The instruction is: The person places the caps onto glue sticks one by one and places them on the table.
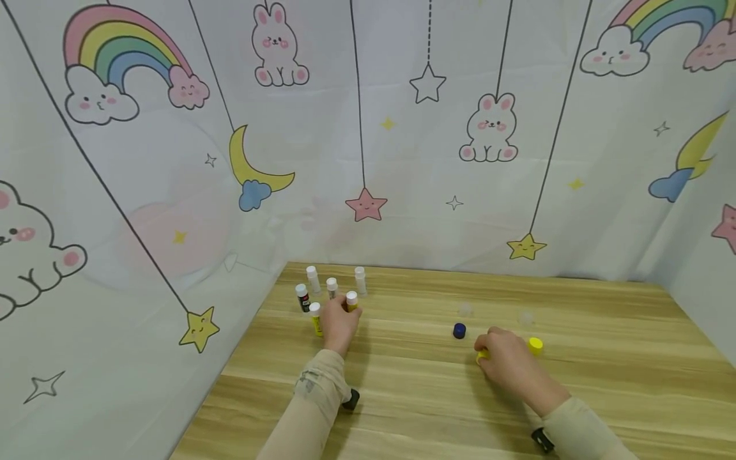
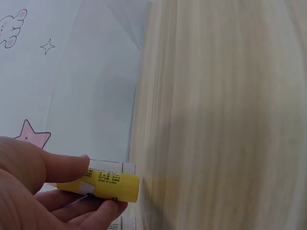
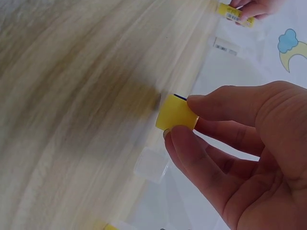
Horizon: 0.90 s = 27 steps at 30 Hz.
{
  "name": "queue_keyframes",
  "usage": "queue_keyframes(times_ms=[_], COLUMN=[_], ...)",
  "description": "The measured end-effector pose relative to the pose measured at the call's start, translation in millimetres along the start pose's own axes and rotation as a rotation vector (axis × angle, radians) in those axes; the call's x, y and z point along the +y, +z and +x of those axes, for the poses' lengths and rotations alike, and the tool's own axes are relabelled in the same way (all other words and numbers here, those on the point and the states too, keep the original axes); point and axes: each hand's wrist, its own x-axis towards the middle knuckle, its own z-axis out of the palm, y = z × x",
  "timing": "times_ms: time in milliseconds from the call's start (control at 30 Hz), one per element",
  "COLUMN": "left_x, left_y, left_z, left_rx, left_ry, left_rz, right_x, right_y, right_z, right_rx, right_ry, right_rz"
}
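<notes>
In the head view my left hand (image 1: 339, 326) grips a yellow glue stick (image 1: 352, 300) with a white top, among other uncapped sticks. The left wrist view shows thumb and fingers round the yellow glue stick (image 2: 117, 187), with a white stick (image 2: 125, 167) close behind it. Whether its base touches the table cannot be told. To the right, my right hand (image 1: 512, 363) pinches a yellow cap (image 3: 175, 113) between thumb and fingertips, just above the table. A yellow-labelled stick (image 1: 316, 321) stands left of my left hand.
Around the left hand stand a black-labelled stick (image 1: 303, 298) and several white ones, such as one (image 1: 360, 281) at the back. Near my right hand lie a dark blue cap (image 1: 459, 330), another yellow cap (image 1: 535, 346) and two clear caps (image 1: 526, 317). A printed curtain (image 1: 402, 236) borders the table (image 1: 414, 396).
</notes>
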Motion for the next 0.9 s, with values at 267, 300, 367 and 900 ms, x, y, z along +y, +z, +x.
queue_keyframes(times_ms=[267, 300, 367, 900], left_x=[8.3, 10.8, 16.1, 39.4], left_y=[-2.5, -3.4, -5.1, -13.4], left_z=[-3.9, -5.4, -9.2, -24.6], left_rx=[-0.016, -0.017, -0.021, -0.027], left_ry=[0.040, 0.050, 0.067, 0.259], left_rz=[0.058, 0.070, 0.086, 0.121], right_x=[1, 1, 1, 2], right_y=[-1.7, -1.9, -2.3, -0.5], right_z=[0, 0, 0, -3], right_rx=[-0.006, -0.006, -0.007, 0.011], right_ry=[0.021, 0.023, 0.024, 0.013], right_rz=[0.011, 0.011, 0.010, 0.019])
